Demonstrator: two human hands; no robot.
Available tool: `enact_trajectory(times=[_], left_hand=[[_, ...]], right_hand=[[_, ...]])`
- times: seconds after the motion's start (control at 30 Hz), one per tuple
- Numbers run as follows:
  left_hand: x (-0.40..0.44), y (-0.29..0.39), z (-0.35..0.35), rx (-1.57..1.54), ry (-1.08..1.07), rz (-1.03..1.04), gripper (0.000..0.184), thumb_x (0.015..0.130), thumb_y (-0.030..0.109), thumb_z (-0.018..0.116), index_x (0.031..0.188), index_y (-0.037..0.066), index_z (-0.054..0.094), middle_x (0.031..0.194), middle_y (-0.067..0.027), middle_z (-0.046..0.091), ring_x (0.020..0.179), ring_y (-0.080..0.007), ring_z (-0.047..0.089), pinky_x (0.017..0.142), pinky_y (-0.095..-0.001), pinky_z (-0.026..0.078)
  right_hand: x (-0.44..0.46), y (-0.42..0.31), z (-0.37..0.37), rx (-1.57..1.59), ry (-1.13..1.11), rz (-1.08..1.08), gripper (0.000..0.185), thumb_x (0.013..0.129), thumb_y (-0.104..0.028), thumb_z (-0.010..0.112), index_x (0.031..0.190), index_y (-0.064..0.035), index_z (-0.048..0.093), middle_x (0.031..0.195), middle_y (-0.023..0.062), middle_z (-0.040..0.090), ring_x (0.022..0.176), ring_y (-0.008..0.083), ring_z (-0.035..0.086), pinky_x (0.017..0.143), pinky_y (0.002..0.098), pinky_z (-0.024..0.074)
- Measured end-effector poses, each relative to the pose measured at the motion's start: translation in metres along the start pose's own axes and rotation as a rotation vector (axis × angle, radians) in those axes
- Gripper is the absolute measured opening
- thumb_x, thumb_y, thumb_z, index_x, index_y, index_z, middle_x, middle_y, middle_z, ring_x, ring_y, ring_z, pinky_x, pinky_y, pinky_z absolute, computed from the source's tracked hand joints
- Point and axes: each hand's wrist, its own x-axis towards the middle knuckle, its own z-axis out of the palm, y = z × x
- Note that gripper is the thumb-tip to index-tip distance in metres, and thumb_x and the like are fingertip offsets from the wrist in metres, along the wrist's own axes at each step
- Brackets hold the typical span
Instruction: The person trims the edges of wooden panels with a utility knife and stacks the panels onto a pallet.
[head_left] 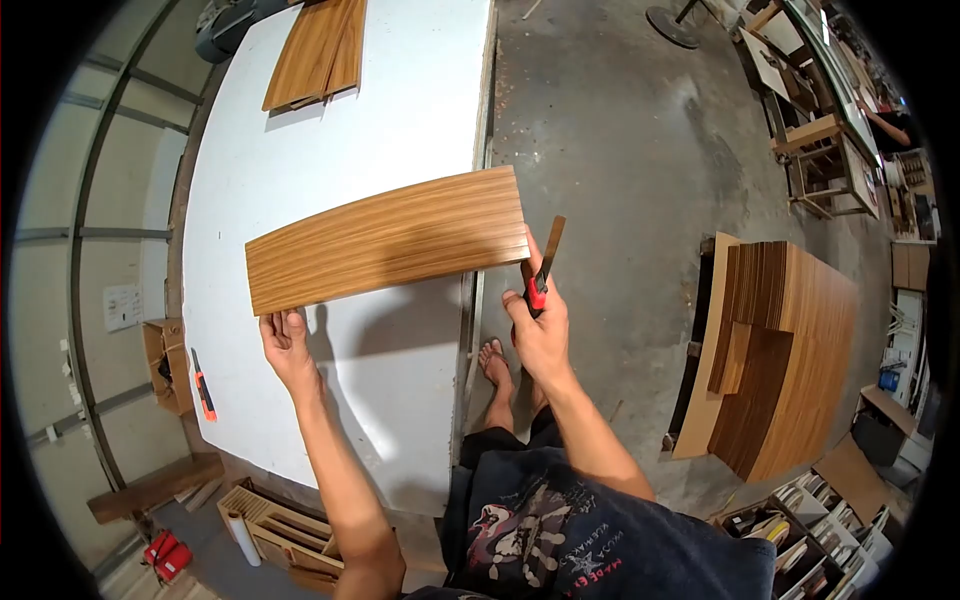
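A wood-grain board [385, 245] is held up above the white table [400, 130]. My left hand [290, 350] grips its lower left corner, with the fingers partly behind it. At the board's right end, my right hand [541, 320] is closed around a red and black tool [536, 296] with a flat brown strip [551, 245] sticking up from it; its index finger touches the board's edge. An orange and black cutter [204, 392] lies at the table's left edge. More wood-grain boards [318, 50] lie at the table's far end.
On the right stands a large stack of wood-grain boards [815, 350]. A workbench [820, 130] is at the upper right, with part of a person [893, 128] beyond it. A cardboard box [166, 365] and a wooden crate [285, 530] are beside the table. Grey floor lies right of the table.
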Motion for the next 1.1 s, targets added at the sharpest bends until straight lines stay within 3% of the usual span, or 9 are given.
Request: enact_trajectory(times=[0.1,0.33,0.43,0.47,0.5,0.67,0.87,0.97,1.1], left_hand=[[0.000,0.000,-0.004,-0.046,-0.004,-0.019,0.088,0.090,0.037,0.081,0.151,-0.007,0.035,0.154,-0.0221,0.045,0.143,-0.0305,0.045,0.121,-0.0418,0.036],[0.001,0.000,-0.016,0.070,0.018,0.009,0.094,0.091,0.047,0.076,0.155,-0.005,0.031,0.158,-0.0219,0.040,0.148,-0.0328,0.038,0.124,-0.0448,0.028],[0.003,0.030,-0.024,0.424,0.161,0.221,0.098,0.090,0.059,0.071,0.159,0.003,0.029,0.164,-0.0170,0.030,0.153,-0.0301,0.028,0.126,-0.0465,0.020],[0.000,0.064,0.000,0.538,0.074,0.327,0.104,0.086,0.065,0.071,0.159,0.003,0.029,0.164,-0.0163,0.031,0.153,-0.0307,0.028,0.126,-0.0468,0.020],[-0.007,0.095,0.033,0.649,-0.013,0.433,0.111,0.082,0.070,0.072,0.159,0.004,0.029,0.164,-0.0157,0.031,0.153,-0.0313,0.028,0.126,-0.0471,0.019],[-0.001,0.125,0.145,1.050,-0.644,0.671,0.137,0.058,0.081,0.080,0.160,0.006,0.027,0.163,-0.0186,0.032,0.152,-0.0383,0.028,0.126,-0.0556,0.017],[0.012,0.103,0.187,1.265,-0.792,0.875,0.134,0.053,0.066,0.089,0.157,0.005,0.032,0.151,-0.0204,0.044,0.141,-0.0410,0.041,0.120,-0.0576,0.029],[0.015,0.100,0.189,1.270,-0.824,0.709,0.125,0.058,0.062,0.089,0.154,0.003,0.036,0.140,-0.0207,0.049,0.130,-0.0411,0.048,0.112,-0.0555,0.036],[0.021,0.093,0.190,1.225,-0.833,0.817,0.114,0.057,0.048,0.093,0.147,0.001,0.041,0.129,-0.0197,0.051,0.117,-0.0375,0.050,0.102,-0.0530,0.039]], right_hand=[[0.000,0.002,0.001,-0.010,0.016,0.012,0.076,0.089,0.010,0.048,0.161,-0.0037,0.028,0.166,0.0124,0.034,0.152,0.0243,0.032,0.121,0.0331,0.0262],[0.003,0.011,-0.005,-0.047,0.030,-0.140,0.072,0.090,0.008,0.050,0.159,-0.0026,0.032,0.164,0.0145,0.036,0.152,0.0255,0.033,0.123,0.0342,0.0241],[0.004,0.023,-0.032,0.011,0.260,-0.044,0.062,0.094,0.003,0.052,0.155,-0.0017,0.040,0.157,0.0145,0.046,0.144,0.0246,0.045,0.117,0.0354,0.0370],[0.007,0.027,-0.044,0.081,0.414,0.093,0.047,0.098,-0.003,0.054,0.145,-0.0014,0.051,0.145,0.0120,0.056,0.124,0.0198,0.058,0.095,0.0333,0.0538],[0.014,0.040,-0.062,0.058,0.527,0.237,0.037,0.101,-0.011,0.055,0.136,-0.0017,0.052,0.123,0.0104,0.066,0.093,0.0145,0.064,0.068,0.0287,0.0553],[0.051,0.107,-0.106,0.496,0.254,0.609,0.035,0.104,-0.026,0.053,0.131,-0.0047,0.045,0.094,0.0108,0.064,0.071,0.0151,0.058,0.048,0.0311,0.0475],[0.089,0.133,-0.071,0.872,0.003,0.521,0.040,0.110,-0.035,0.047,0.126,-0.0024,0.063,0.099,0.0069,0.067,0.079,0.0159,0.064,0.070,0.0333,0.0584],[0.104,0.118,-0.052,1.007,-0.010,0.549,0.042,0.110,-0.036,0.047,0.128,-0.0027,0.064,0.106,0.0063,0.071,0.088,0.0145,0.069,0.080,0.0311,0.0589],[0.114,0.111,-0.044,1.053,-0.110,0.672,0.044,0.109,-0.037,0.049,0.131,-0.0013,0.063,0.119,0.0086,0.071,0.101,0.0164,0.070,0.091,0.0329,0.0563]])
